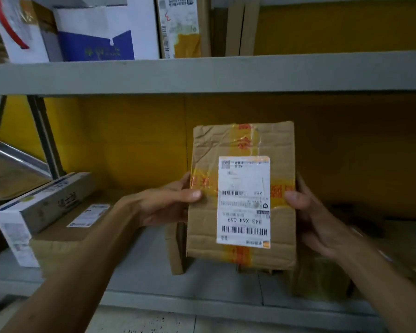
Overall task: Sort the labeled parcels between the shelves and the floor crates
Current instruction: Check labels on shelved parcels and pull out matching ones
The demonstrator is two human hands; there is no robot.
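**Two hands hold one labeled parcel in front of the lower shelf**

Much is hard to read: the white label (243,201) on the held parcel (241,195) is upside down to the camera, and apart from "B43 X64 059" its small print is blurred. The right end of the lower shelf (214,294) is dim — brown shapes sit there, cut off by the frame edge, and their number cannot be told. The fingers of both hands are hidden behind the box; only the thumbs show on its front.

The parcel is one brown cardboard box, creased, crossed by yellow tape. It is up off the shelf, upright, between the two hands. The left hand (165,205) is clamped on its left edge, the right hand (315,217) on its right edge.

On the lower shelf, left side, lie two boxes: a long white-and-grey carton (34,212) resting across a flat brown box (67,236) with its own label. Behind the held parcel stands one narrow brown box (174,248), mostly covered.

On the upper shelf (202,73) at least three boxes stand — tops cut off — among them a white-and-blue box (101,32) and a labeled brown box (183,27).
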